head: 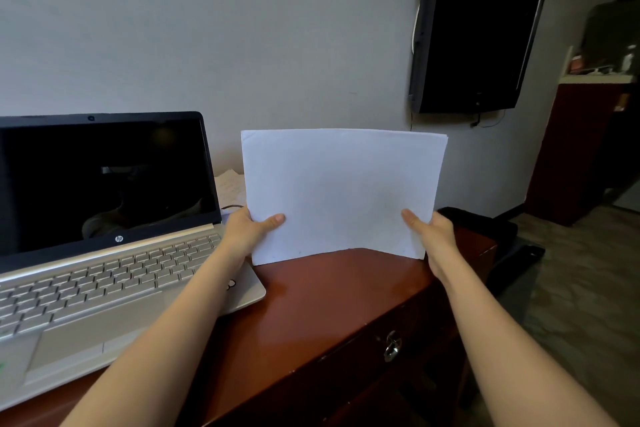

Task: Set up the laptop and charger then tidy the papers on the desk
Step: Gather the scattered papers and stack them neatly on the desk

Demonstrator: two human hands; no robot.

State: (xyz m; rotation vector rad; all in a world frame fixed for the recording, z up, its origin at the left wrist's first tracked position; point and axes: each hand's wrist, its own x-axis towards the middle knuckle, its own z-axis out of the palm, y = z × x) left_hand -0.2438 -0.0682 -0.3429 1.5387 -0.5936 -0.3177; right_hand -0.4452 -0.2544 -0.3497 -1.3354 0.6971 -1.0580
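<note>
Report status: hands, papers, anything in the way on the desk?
Left hand and right hand both gripping the paper stack, upright, bottom edge near the desk. Laptop open, screen dark. More loose papers behind it.

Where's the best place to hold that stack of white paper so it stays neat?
By its two short side edges, low down, as the left hand and right hand do. The stack of paper stands upright on the desk, so a grip from both sides squares it.

Bare desk (322,291) open between laptop (114,253) and right edge, upright held paper stack (341,191) blocking the back, loose papers (230,187) and a cable behind, wall-mounted TV (474,31) overhead at right.
</note>
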